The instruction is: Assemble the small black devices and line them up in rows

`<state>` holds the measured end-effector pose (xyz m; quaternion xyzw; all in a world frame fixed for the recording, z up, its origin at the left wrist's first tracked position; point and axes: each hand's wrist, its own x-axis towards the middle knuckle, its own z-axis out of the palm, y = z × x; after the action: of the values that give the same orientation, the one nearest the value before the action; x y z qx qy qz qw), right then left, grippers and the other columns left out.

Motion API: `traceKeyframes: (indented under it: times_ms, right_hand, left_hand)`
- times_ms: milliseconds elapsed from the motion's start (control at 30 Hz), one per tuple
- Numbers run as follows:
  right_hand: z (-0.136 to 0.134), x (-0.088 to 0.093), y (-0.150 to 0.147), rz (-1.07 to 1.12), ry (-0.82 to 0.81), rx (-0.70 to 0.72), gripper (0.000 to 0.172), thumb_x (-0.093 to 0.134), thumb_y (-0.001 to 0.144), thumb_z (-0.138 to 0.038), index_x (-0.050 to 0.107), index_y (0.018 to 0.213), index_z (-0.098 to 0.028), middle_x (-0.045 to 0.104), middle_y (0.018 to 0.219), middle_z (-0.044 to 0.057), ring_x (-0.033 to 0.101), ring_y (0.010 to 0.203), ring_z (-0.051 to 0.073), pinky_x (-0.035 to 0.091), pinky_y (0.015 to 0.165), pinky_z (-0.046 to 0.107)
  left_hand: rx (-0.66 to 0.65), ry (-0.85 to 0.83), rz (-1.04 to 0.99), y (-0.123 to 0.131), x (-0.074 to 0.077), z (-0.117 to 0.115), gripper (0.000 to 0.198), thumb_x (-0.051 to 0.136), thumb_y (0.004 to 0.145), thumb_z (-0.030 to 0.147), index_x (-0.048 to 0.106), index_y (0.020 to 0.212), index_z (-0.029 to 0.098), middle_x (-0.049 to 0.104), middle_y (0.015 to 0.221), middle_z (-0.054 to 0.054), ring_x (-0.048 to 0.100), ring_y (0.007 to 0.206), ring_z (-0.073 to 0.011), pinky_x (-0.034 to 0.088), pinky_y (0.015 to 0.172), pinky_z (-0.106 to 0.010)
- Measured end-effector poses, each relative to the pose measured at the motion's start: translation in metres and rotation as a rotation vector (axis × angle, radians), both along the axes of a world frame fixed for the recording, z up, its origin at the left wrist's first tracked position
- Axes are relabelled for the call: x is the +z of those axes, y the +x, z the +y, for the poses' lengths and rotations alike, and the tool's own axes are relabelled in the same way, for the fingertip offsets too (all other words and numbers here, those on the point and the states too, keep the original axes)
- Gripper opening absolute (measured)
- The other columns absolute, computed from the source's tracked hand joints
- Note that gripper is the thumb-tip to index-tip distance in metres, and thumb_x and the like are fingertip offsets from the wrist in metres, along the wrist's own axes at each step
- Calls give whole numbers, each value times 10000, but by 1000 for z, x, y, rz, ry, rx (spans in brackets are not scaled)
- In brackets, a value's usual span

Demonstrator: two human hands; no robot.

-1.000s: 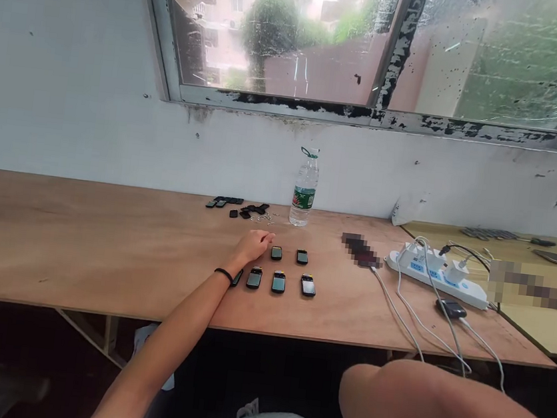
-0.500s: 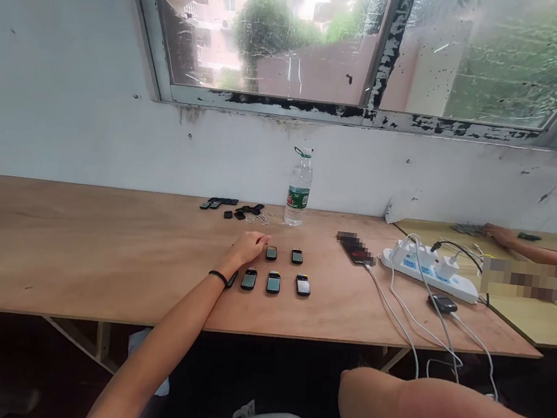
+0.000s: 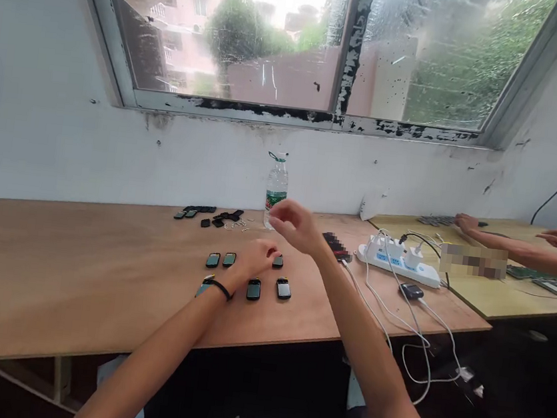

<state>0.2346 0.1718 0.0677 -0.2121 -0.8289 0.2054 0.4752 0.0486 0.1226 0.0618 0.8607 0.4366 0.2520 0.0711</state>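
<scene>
Small dark devices with greyish screens lie in two rough rows on the wooden table. My left hand (image 3: 253,257) is low over them, fingers curled and drawn together beside the back-row device (image 3: 278,261); what lies between them is too small to make out. Two back-row devices (image 3: 213,260) (image 3: 229,259) lie left of it. Near my left wrist is a front-row device (image 3: 204,286), partly covered. Two more (image 3: 254,289) (image 3: 283,288) lie nearer the front edge. My right hand (image 3: 296,226) is raised in front of the bottle, its fingers bent together, their contents hidden.
A water bottle (image 3: 277,185) stands by the wall. Left of it lie black parts (image 3: 227,216) and small light pieces. On the right are a power strip (image 3: 403,265), cables and a black adapter (image 3: 411,291). Another person's hands (image 3: 466,224) work farther right.
My right arm has come into view, its hand raised beside my left hand. My left hand has moved right along the devices, uncovering two back-row ones. The view has turned right.
</scene>
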Motion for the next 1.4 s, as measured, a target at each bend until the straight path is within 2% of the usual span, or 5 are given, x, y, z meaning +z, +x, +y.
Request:
traceKeyframes:
  times_ms: [167, 333, 600, 1000, 1400]
  right_hand:
    - [24, -38, 3, -274, -93, -84, 128, 618, 854, -73, 712, 797, -139, 729, 868, 55, 646, 804, 187, 553, 789, 324]
    - [33, -65, 14, -468, -176, -232, 302, 522, 744, 52, 734, 813, -152, 766, 996, 80, 684, 925, 200, 542, 843, 291]
    - [20, -57, 21, -486, -206, -240, 510, 487, 769, 109, 764, 1073, -191, 728, 1195, 54, 671, 1029, 169, 530, 876, 239]
    - [17, -67, 35, -461, -231, -410, 299, 589, 874, -43, 730, 1106, -167, 707, 933, 57, 601, 781, 164, 461, 717, 251]
    - [10, -68, 19, -153, -372, -211, 68, 625, 804, -162, 619, 872, -168, 653, 778, 13, 586, 697, 147, 456, 637, 234]
  left_hand:
    - [148, -68, 212, 35, -2, 1, 166, 603, 913, 184, 766, 904, 159, 762, 1004, -147, 703, 936, -253, 493, 789, -309]
    - [160, -70, 246, 38, -10, 7, 173, 713, 883, 313, 771, 918, 155, 757, 1066, -164, 708, 985, -299, 509, 836, -347]
    - [134, -102, 219, 29, -18, 20, 155, 680, 884, 281, 794, 889, 176, 766, 1035, -133, 703, 985, -282, 492, 832, -319]
    - [192, -153, 97, 13, -29, 20, 162, 748, 831, 247, 792, 977, 191, 769, 1085, -129, 708, 1011, -280, 499, 815, -311]
    - [178, -181, 52, 12, -31, 21, 134, 743, 811, 226, 814, 922, 199, 784, 915, -93, 699, 882, -230, 473, 741, -283]
